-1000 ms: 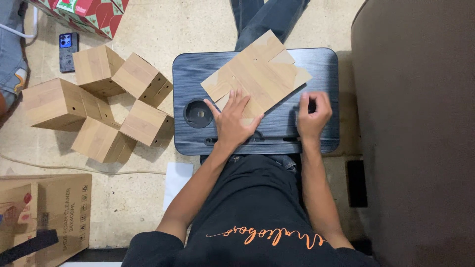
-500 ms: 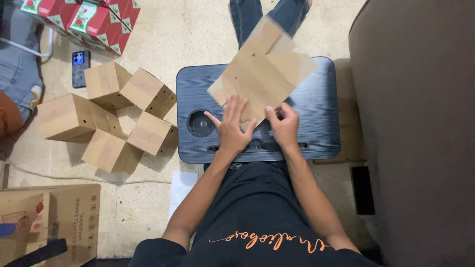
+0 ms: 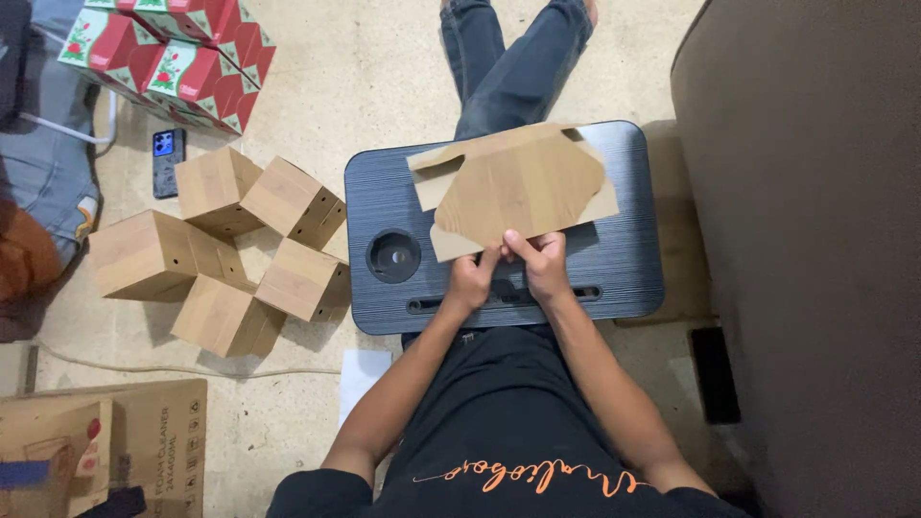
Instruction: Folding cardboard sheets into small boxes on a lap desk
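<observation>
While pinched: flat tan cardboard blank (image 3: 523, 187)

1. Left hand (image 3: 472, 278): forward of the torso, fingers curled, fingertips pinched shut at the top.
2. Right hand (image 3: 545, 264): just beside the left, knuckles nearly touching it, fingers likewise pinched.
3. Both forearms bare, converging from the elbows toward the midline.
4. Legs extended ahead, in dark jeans.

The cardboard sheet (image 3: 518, 187) is plain tan. The worktop (image 3: 614, 273) is dark blue-grey with fine stripes. Folded boxes (image 3: 225, 254) are tan; gift boxes (image 3: 173, 58) are red, green and white, flower-printed.
</observation>
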